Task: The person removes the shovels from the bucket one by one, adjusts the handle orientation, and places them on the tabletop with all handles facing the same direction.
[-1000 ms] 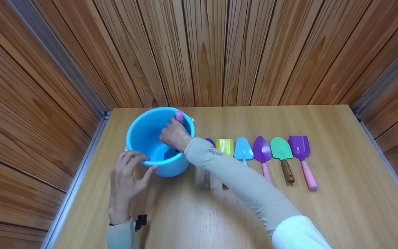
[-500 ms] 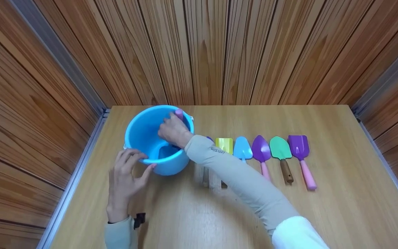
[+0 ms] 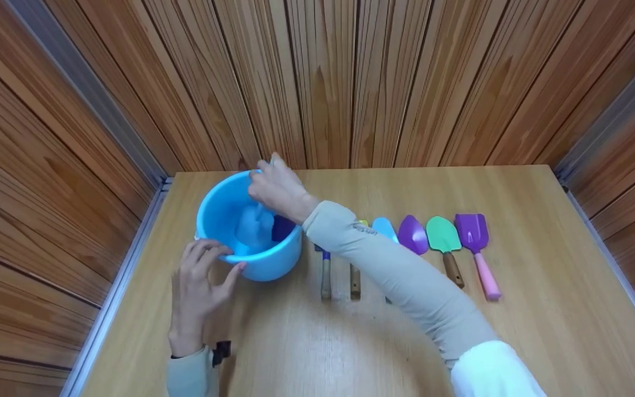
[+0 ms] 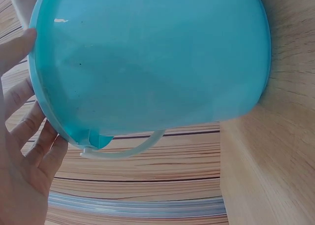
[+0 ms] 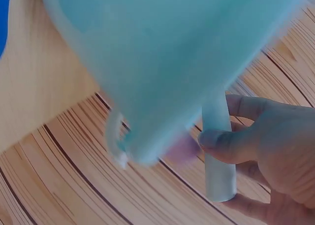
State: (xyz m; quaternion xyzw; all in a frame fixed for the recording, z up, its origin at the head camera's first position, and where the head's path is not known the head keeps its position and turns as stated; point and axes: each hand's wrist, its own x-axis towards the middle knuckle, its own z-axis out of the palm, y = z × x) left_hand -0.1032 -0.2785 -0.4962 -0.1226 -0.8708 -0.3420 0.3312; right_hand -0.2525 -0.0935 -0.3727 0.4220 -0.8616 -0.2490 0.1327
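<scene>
A blue bucket (image 3: 270, 267) stands at the left of the table. My left hand (image 3: 199, 292) holds its near rim, fingertips and thumb at the edge, as the left wrist view also shows. Over the far right rim my right hand (image 3: 281, 187) grips the pale blue handle (image 5: 220, 171) of a toy shovel. Its light blue blade (image 3: 254, 227) hangs inside the bucket, the handle hidden by the hand in the head view. Beside the blade, a purple shovel (image 3: 283, 227) lies in the bucket, its pink handle (image 5: 182, 147) blurred at the rim.
Right of the bucket runs a row of hand tools: a wooden-handled one (image 3: 326, 278), another partly hidden under the sleeve, a blue shovel (image 3: 383, 227), a purple trowel (image 3: 412, 234), a green shovel (image 3: 443, 234) and a purple square shovel (image 3: 472, 230). Wooden walls (image 3: 328, 82) enclose the table.
My right hand has risen from inside the bucket to above its far rim, and the light blue blade now shows inside. The left hand has stayed on the near rim.
</scene>
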